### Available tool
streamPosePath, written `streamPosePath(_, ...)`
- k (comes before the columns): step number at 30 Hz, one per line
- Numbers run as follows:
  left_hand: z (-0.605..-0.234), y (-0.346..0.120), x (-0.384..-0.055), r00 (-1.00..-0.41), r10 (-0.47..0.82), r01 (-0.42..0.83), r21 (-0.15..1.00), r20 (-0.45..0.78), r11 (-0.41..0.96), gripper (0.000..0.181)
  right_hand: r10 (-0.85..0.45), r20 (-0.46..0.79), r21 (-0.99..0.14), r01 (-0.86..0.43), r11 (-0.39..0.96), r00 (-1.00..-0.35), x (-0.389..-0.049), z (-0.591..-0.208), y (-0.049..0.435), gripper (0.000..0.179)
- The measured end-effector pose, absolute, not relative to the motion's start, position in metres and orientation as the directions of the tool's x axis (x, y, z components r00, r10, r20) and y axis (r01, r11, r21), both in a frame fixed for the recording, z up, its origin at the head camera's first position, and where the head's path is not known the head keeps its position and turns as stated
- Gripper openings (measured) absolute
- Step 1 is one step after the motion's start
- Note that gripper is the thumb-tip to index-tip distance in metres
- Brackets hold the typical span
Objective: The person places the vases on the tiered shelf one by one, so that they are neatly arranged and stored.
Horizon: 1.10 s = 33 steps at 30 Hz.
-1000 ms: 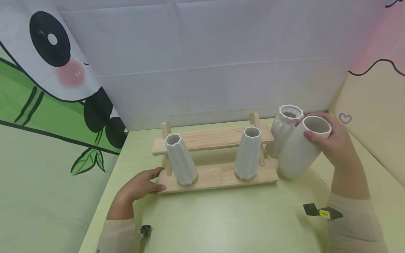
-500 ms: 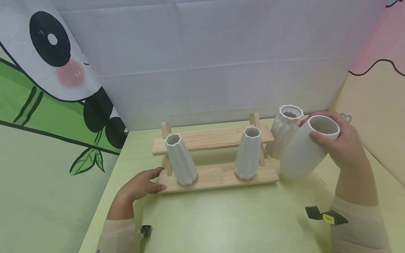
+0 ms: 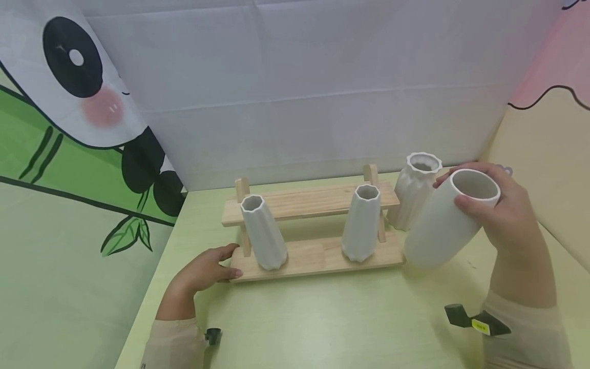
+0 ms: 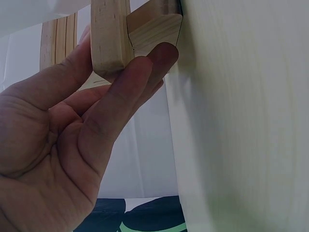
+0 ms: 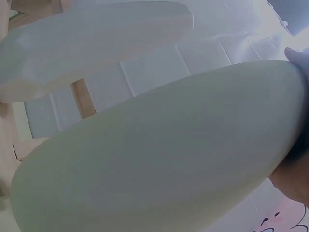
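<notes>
My right hand (image 3: 509, 205) grips a smooth white vase (image 3: 444, 228) near its rim. The vase leans, its mouth to the upper right and its base beside the right end of a two-tier wooden shelf (image 3: 318, 256); in the right wrist view the vase's side (image 5: 159, 150) fills much of the frame. At the other end, my left hand (image 3: 207, 269) pinches the lower board between thumb and fingers. Close up in the left wrist view, those fingers (image 4: 116, 96) hold the board's end (image 4: 108, 43). Two slim fluted white vases, one left (image 3: 265, 236) and one right (image 3: 361, 225), stand on the lower board.
Behind the held vase, a ribbed white vase (image 3: 412, 195) stands on the pale green table (image 3: 313, 323) by the shelf's right end. A white cloth backdrop (image 3: 299, 102) rises behind. Printed panels flank the table on both sides.
The smooth vase has moved right, away from the ribbed vase, then slightly toward me, tilting more, with my right hand on it. My left hand and the shelf have stayed put.
</notes>
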<state>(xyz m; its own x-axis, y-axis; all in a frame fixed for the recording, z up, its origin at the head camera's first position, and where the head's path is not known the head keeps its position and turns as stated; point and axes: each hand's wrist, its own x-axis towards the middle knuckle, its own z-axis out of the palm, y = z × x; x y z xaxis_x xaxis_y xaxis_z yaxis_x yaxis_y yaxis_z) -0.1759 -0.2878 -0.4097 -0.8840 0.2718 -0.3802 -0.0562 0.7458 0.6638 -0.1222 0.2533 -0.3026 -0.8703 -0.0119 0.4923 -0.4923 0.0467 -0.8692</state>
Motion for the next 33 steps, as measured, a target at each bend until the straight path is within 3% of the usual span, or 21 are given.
streamPosePath(17, -0.408, -0.287, -0.175, -0.884, 0.291, -0.038, 0.676, -0.366, 0.736, 0.085, -0.155, 0.55, -0.832, -0.555, -0.008, -0.821, -0.115, -0.296, 0.237, 0.041)
streamPosePath(33, -0.407, -0.287, -0.174, -0.881, 0.274, -0.061, 0.668, -0.385, 0.741, 0.086, -0.238, 0.523, -0.841, -0.541, 0.012, -0.819, -0.108, -0.294, 0.221, 0.044)
